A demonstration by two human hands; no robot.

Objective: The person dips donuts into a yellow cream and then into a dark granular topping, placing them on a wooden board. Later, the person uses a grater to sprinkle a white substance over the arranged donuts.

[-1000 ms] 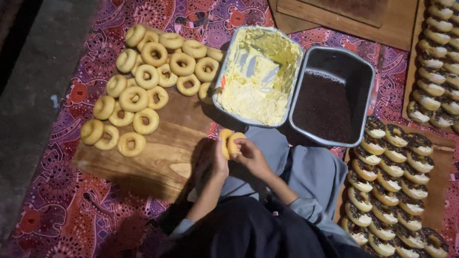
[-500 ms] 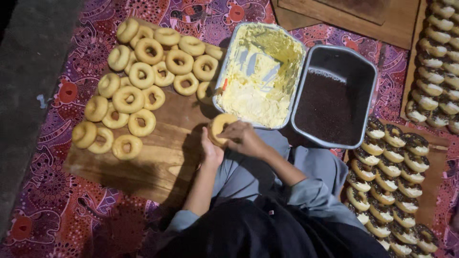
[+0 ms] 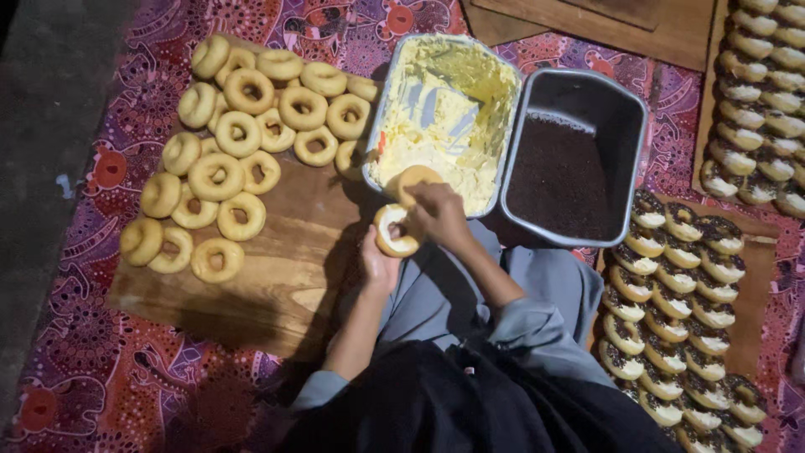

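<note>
Patterned red-purple cloth is covering the floor, with a wooden board [image 3: 277, 277] lying on it. Left hand [image 3: 379, 264] is cupping 1 ring doughnut [image 3: 394, 231] just below the cream tray [image 3: 444, 117]. Right hand [image 3: 436, 214] is pinching a second doughnut half [image 3: 417, 178] over the cream. Plain doughnuts [image 3: 239, 138] are sitting on the board; a dark sprinkles tray [image 3: 570, 159] is touching the cream tray; topped doughnuts [image 3: 679, 310] are lying at right.

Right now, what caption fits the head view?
Hands split a doughnut over the cream tin, plain rings waiting left.
</note>
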